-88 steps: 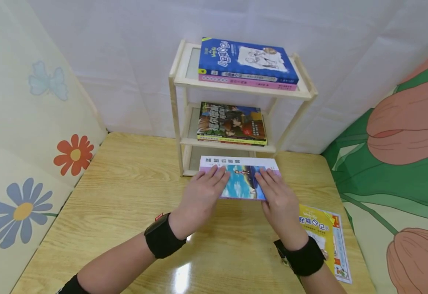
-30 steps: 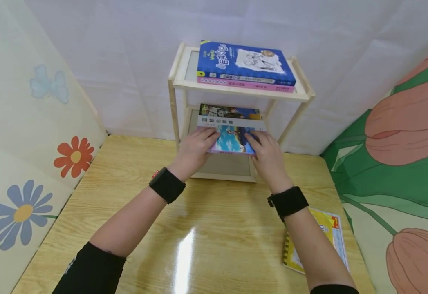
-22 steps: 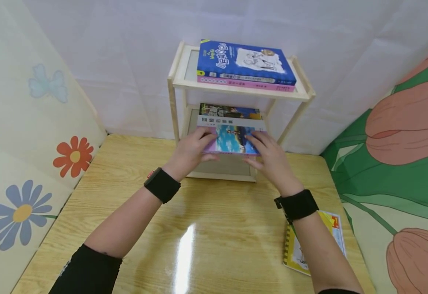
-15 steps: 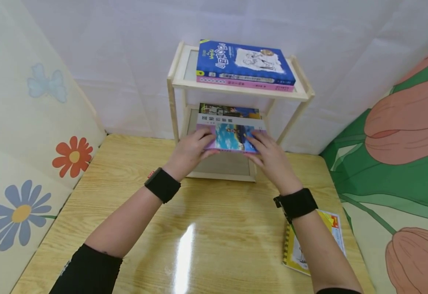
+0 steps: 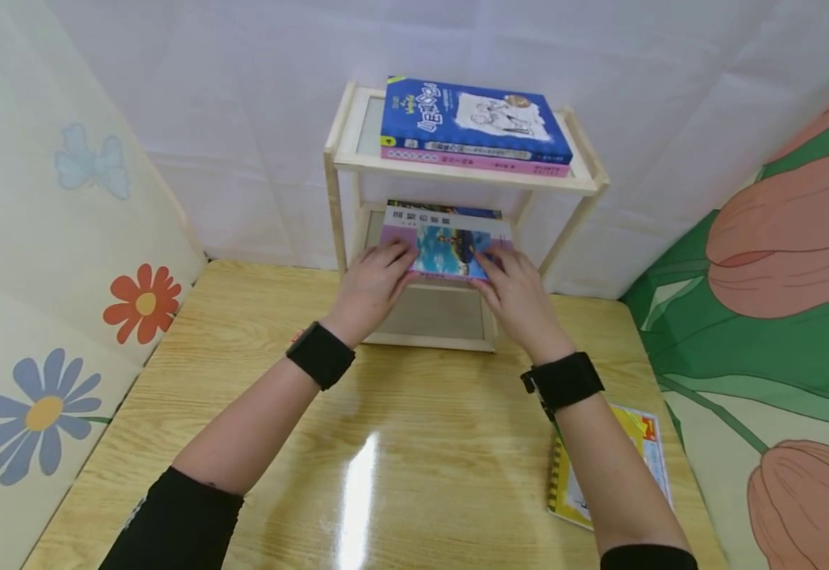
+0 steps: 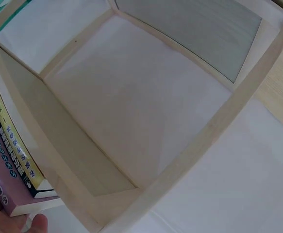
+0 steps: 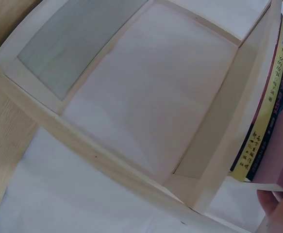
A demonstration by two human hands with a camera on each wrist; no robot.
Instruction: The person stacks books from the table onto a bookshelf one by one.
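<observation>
Both hands hold a purple book (image 5: 450,245) with a white strip and a sea picture on its cover. It lies flat on the book stack of the middle shelf, and only the back strip of a dark-covered book (image 5: 481,212) shows behind it. My left hand (image 5: 374,285) grips its left front part, fingers on top and thumb at the front edge. On the right front part, my right hand (image 5: 517,297) grips likewise. Both wrist views show the purple spine (image 6: 3,170) against the stack, beside a yellow-spined book (image 7: 263,126).
The small wooden shelf (image 5: 578,210) stands at the table's back. A blue book (image 5: 481,119) lies over a pink book (image 5: 485,163) on its top tier. A yellow book (image 5: 567,491) and another item lie under the right forearm. White cloth (image 5: 243,119) hangs behind.
The purple book has risen from in front of the lower tier onto the middle stack. Over the last half second both hands slid it further back, covering more of the dark book.
</observation>
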